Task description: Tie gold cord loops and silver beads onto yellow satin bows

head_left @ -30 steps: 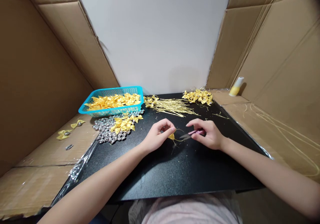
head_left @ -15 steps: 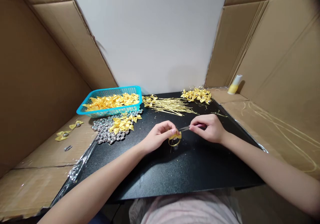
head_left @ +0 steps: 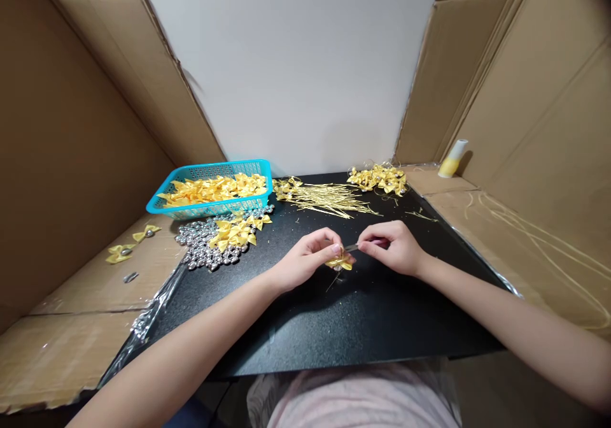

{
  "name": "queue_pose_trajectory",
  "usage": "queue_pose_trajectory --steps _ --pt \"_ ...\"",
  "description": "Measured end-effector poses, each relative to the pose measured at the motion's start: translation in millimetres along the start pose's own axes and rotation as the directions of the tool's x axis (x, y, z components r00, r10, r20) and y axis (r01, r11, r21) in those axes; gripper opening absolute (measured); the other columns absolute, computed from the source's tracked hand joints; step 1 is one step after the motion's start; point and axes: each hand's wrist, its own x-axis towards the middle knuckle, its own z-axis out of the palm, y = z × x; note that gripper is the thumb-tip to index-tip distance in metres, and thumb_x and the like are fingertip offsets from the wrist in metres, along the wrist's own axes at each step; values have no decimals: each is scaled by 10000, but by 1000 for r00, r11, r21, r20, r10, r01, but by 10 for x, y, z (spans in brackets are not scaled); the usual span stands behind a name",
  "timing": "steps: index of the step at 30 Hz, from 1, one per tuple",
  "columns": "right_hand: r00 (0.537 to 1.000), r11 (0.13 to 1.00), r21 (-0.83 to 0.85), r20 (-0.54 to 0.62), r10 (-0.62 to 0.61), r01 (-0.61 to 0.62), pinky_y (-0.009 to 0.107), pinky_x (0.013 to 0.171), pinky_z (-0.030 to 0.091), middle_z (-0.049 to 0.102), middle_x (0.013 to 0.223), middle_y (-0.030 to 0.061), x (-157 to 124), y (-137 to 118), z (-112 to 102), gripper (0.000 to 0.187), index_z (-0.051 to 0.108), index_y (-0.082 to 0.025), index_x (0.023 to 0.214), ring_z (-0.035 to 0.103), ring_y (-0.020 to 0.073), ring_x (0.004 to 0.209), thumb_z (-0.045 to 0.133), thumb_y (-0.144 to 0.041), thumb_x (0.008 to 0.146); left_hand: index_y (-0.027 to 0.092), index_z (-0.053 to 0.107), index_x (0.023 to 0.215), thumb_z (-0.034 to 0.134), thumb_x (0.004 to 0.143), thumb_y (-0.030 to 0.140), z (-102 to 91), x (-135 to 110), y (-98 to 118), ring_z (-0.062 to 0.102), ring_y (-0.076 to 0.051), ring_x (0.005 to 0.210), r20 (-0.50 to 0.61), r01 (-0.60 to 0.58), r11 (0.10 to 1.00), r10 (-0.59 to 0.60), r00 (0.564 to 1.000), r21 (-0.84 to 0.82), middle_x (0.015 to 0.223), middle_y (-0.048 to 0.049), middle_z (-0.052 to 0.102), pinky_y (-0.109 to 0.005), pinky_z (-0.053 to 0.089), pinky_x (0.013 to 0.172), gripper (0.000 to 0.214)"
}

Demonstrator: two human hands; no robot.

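Observation:
My left hand (head_left: 305,259) pinches a small yellow ribbon bow (head_left: 340,263) just above the black tabletop (head_left: 334,326); gold thread ends trail below the bow. My right hand (head_left: 396,248) is closed on a small pair of pink-handled scissors (head_left: 365,245), whose metal tip points left and meets the bow at my left fingertips. The two hands sit close together at the middle of the table.
A turquoise basket (head_left: 210,208) of yellow bows stands at back left, above a heap of silver bells (head_left: 203,249) topped with bows (head_left: 236,230). Cut gold threads (head_left: 324,200) and finished bows (head_left: 379,179) lie at the back. A thread spool (head_left: 452,158) stands right. Cardboard walls enclose both sides.
The scissors' tip has moved left to the bow. The loose thread loop seen under the bow has drawn in tight, and both hands have come closer together.

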Motion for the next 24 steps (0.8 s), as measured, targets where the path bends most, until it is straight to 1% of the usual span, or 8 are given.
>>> queue_pose_trajectory --steps 6,11,13,16,19,24 --pt "995 989 113 36 91 -95 214 438 303 601 549 16 16 1 18 329 685 -138 681 412 84 448 585 -415 825 172 541 819 700 783 379 6 10 -13 684 -168 794 12 19 998 -18 1000 -55 789 -49 722 -287 481 759 263" --pt "983 968 182 81 162 -175 228 459 329 593 562 21 23 7 50 407 669 -141 656 457 106 491 568 -499 823 182 516 819 722 741 436 12 13 -19 667 -157 747 -14 118 990 -120 993 -80 738 -29 700 -256 444 698 336" --pt "980 963 193 93 173 -189 231 462 332 585 558 19 27 16 63 440 666 -141 652 458 107 497 557 -532 821 187 501 813 732 726 444 17 12 -14 659 -150 732 -16 146 984 -148 989 -102 731 -24 695 -246 429 679 357" --pt "977 958 205 112 180 -200 228 450 311 556 537 5 33 27 79 465 665 -140 651 411 93 474 549 -559 817 188 493 806 742 713 446 21 10 -5 651 -143 724 -13 169 977 -172 985 -132 757 -34 701 -237 419 667 371" --pt "973 950 227 135 188 -215 223 439 292 522 519 -8 39 32 93 470 665 -140 644 366 81 459 560 -570 804 187 499 812 752 703 441 16 11 -9 648 -141 723 -12 177 972 -181 983 -151 788 -45 709 -236 423 669 373" --pt "966 941 245 176 192 -231 222 426 265 480 500 -18 49 64 97 512 679 -133 659 319 75 448 534 -601 809 189 497 813 756 699 435 4 14 -22 641 -130 697 3 189 968 -191 982 -164 764 -38 708 -226 426 655 375"
